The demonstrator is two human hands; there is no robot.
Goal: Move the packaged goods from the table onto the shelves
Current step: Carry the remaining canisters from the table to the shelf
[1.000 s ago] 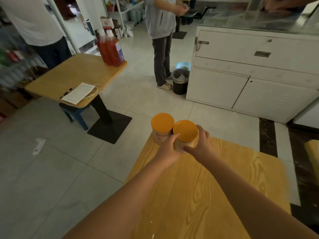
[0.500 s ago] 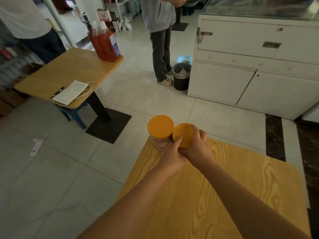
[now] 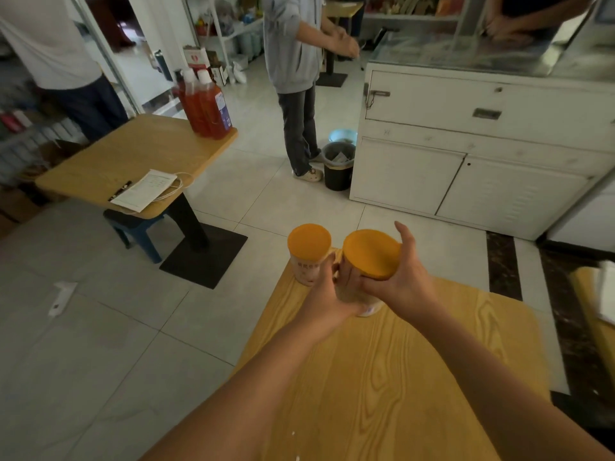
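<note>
Gripping one orange-lidded can [image 3: 371, 254] from both sides, the two hands hold it tipped toward the camera over the far left corner of the near table [image 3: 399, 377]. The right hand [image 3: 404, 282] wraps it from the right, with the thumb laid over the near edge of the lid and one finger sticking up past the far side. Its other fingers are hidden behind the can. The left hand [image 3: 327, 294] clasps the can's pale body from the left, and its fingers cover most of the label. Only a sliver of the base shows below the hands, so whether it touches the tabletop cannot be told.

Just to the left a second can [image 3: 308, 252] stands upright on the very corner of the table. The left hand hides its lower right side, the print is too small to read, and whether the left thumb touches it is unclear.

Far to the left, another wooden table [image 3: 133, 151] carries red bottles [image 3: 208, 104] at its far corner. A sheet of paper [image 3: 143, 191] with a pen and a white cable lies at its near edge, and a blue stool [image 3: 139, 229] is half hidden beneath it. The shelves [image 3: 233, 28] far back are blurred, and their goods cannot be made out.

Two people stand beyond, both cut off at the top. One in grey [image 3: 293, 61] is beside a dark bin [image 3: 337, 166], and one in white [image 3: 50, 44] is at the far left. A white cabinet [image 3: 466, 144] fills the far right, and a further tabletop [image 3: 595, 327] is cut off by the right edge.
</note>
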